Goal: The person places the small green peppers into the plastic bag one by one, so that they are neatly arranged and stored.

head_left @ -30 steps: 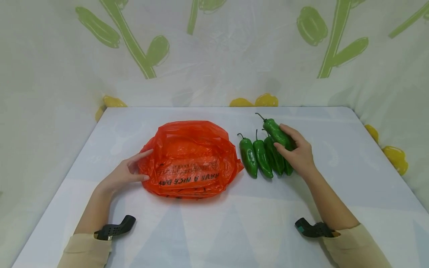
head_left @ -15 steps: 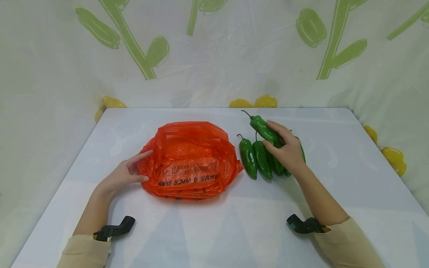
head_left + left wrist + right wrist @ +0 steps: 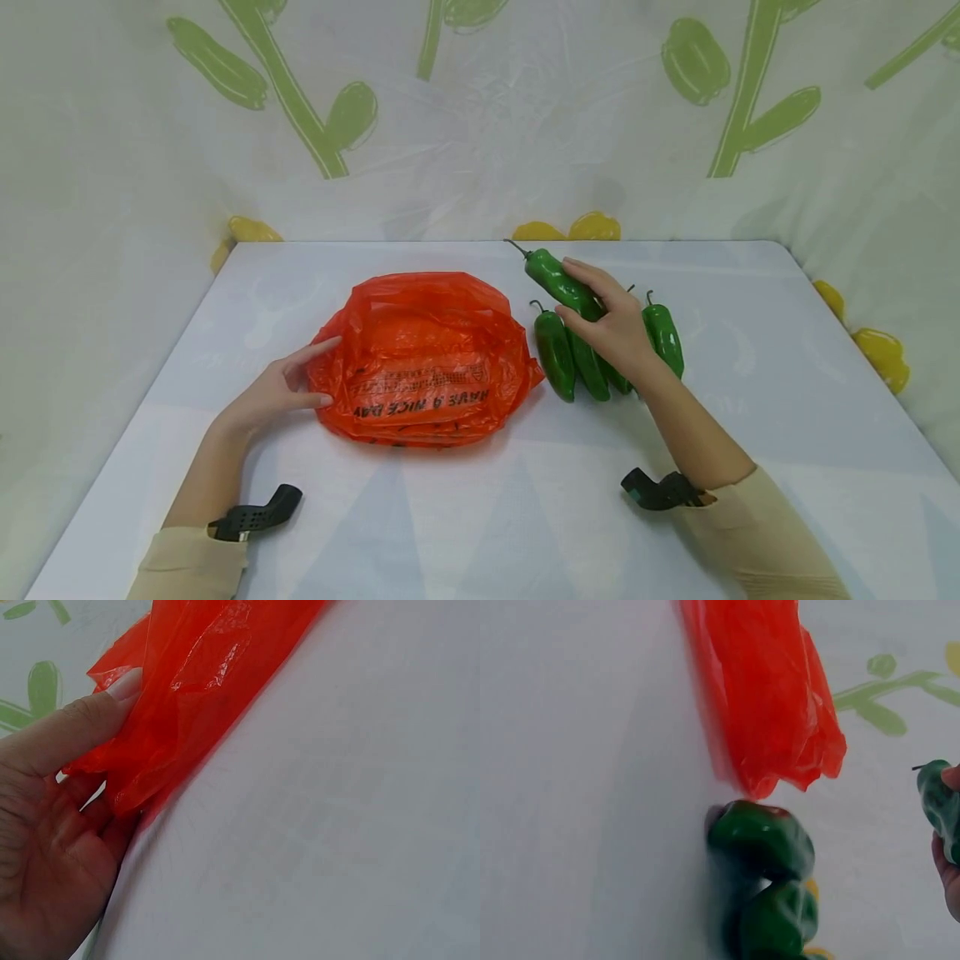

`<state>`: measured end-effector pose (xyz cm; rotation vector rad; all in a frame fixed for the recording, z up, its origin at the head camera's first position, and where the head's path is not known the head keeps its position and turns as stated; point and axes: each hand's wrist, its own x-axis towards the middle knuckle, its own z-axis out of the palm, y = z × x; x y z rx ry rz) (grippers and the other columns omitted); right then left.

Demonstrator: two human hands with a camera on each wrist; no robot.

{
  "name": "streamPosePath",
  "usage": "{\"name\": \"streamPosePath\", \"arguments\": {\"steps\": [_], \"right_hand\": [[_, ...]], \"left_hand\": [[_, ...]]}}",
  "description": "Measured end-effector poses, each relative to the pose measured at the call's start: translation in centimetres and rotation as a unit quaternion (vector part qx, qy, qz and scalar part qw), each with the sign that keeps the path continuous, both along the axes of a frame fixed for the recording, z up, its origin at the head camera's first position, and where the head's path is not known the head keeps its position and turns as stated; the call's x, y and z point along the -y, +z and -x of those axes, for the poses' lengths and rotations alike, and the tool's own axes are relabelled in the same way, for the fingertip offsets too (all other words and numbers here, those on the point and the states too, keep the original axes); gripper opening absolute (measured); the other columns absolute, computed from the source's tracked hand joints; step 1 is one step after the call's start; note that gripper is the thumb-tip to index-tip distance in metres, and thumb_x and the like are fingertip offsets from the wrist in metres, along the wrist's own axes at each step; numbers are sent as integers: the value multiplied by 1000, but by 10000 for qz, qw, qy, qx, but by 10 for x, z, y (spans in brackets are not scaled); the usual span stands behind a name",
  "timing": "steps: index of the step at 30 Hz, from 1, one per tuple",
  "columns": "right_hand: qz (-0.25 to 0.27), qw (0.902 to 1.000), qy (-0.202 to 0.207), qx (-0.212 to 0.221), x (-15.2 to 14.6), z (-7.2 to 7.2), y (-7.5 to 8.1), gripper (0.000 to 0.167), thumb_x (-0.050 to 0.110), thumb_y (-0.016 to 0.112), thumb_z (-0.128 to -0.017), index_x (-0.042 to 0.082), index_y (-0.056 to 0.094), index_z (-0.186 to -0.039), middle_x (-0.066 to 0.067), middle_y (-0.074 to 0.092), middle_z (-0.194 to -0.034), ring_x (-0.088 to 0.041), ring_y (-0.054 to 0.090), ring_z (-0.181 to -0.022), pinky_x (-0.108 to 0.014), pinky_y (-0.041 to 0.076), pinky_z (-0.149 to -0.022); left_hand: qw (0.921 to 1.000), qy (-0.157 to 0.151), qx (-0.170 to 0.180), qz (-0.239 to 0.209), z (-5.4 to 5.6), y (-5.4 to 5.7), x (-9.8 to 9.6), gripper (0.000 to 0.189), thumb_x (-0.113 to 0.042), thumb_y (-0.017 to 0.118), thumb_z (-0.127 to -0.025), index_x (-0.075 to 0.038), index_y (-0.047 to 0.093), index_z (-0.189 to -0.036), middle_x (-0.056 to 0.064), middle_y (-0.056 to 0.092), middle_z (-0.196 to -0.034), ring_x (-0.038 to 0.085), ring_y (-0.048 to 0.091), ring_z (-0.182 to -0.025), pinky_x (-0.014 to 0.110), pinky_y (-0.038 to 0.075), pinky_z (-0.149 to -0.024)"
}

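Note:
A red plastic bag with dark printed lettering lies on the table, its mouth spread. At its left side my left hand holds the edge; in the left wrist view the thumb presses on the bag film with the other fingers behind it. My right hand grips a green chili pepper between thumb and fingers, its stem pointing to the back left. This pepper is raised over a row of several green peppers right of the bag. The hand and forearm partly cover that row.
In the right wrist view, two lying peppers sit close to the bag's edge. The white table ends at a back edge, beyond which hangs a pale cloth with green and yellow plant prints. A wrist camera sits on the right forearm.
My right hand has moved left with the pepper, from over the row's right end towards the bag. The rightmost lying pepper has come into view. My left hand and the bag stay put.

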<state>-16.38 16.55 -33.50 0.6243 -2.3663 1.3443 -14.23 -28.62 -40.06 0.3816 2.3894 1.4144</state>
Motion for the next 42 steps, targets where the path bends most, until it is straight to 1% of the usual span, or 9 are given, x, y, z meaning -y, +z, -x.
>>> {"name": "streamPosePath", "arguments": {"steps": [4, 6, 13, 18, 21, 27, 31, 34, 42], "right_hand": [[-14, 9998, 215, -48, 12, 4, 7, 53, 1, 69, -83, 4, 52, -133, -11, 51, -138, -23, 49, -126, -33, 48, -96], [8, 9993, 358, -88, 17, 6, 11, 53, 0, 69, -83, 2, 52, -133, -13, 52, -137, -24, 49, -125, -37, 48, -95], [110, 9960, 830, -314, 32, 13, 19, 52, -5, 69, -81, -2, 53, -130, -16, 52, -135, -26, 52, -122, -39, 50, -93], [101, 9927, 1153, -328, 43, 16, 23, 52, -5, 69, -80, -3, 54, -129, -17, 52, -135, -27, 51, -122, -42, 51, -91], [121, 9899, 1376, -305, 50, 18, 25, 52, -6, 69, -79, -5, 53, -129, -19, 52, -135, -28, 50, -123, -43, 51, -92], [77, 9856, 1675, -207, 61, 21, 23, 50, -7, 68, -80, -6, 53, -128, -20, 51, -135, -29, 50, -125, -40, 51, -93], [-78, 9839, 1776, -209, 68, 24, 22, 50, -5, 68, -81, -4, 53, -129, -19, 51, -136, -28, 49, -126, -38, 49, -95], [-194, 9827, 1839, -126, 74, 26, 19, 51, -3, 67, -82, -3, 52, -131, -17, 50, -137, -27, 48, -127, -37, 49, -97], [-583, 9786, 1918, 459, 92, 32, 10, 51, 1, 65, -85, 3, 50, -134, -13, 50, -139, -25, 50, -123, -36, 48, -98]], "left_hand": [[10000, 15, -22, 73, 0, 0, 0, 80, -20, 75, -79, -13, 34, -147, 14, 22, -155, 38, 12, -142, 67, 26, -104], [10000, 7, -39, 82, 0, 0, 0, 80, -20, 74, -79, -13, 34, -147, 14, 22, -155, 38, 13, -142, 66, 26, -104], [10000, 0, -50, 50, 1, -1, 0, 79, -19, 74, -79, -12, 34, -147, 14, 23, -155, 38, 13, -142, 66, 27, -103], [9999, 29, -53, 105, 0, -1, 1, 79, -20, 75, -79, -13, 35, -147, 14, 24, -155, 38, 13, -142, 66, 29, -103], [9999, 42, -30, 102, 0, 0, 1, 79, -20, 75, -79, -13, 35, -147, 14, 23, -155, 38, 12, -142, 66, 27, -104], [9999, 34, -56, 147, 0, 0, 1, 79, -21, 75, -79, -14, 35, -147, 14, 23, -155, 38, 13, -142, 67, 26, -104], [9999, 8, -79, 84, 1, -1, 0, 78, -20, 75, -79, -14, 36, -146, 14, 24, -155, 37, 13, -142, 67, 26, -104], [9999, -1, -105, 44, 0, -1, 0, 78, -19, 75, -79, -13, 36, -146, 14, 24, -155, 38, 13, -142, 67, 26, -104], [10000, 18, -86, 41, -1, 0, 0, 79, -20, 75, -78, -14, 35, -147, 13, 24, -155, 37, 13, -142, 66, 28, -103]]}}
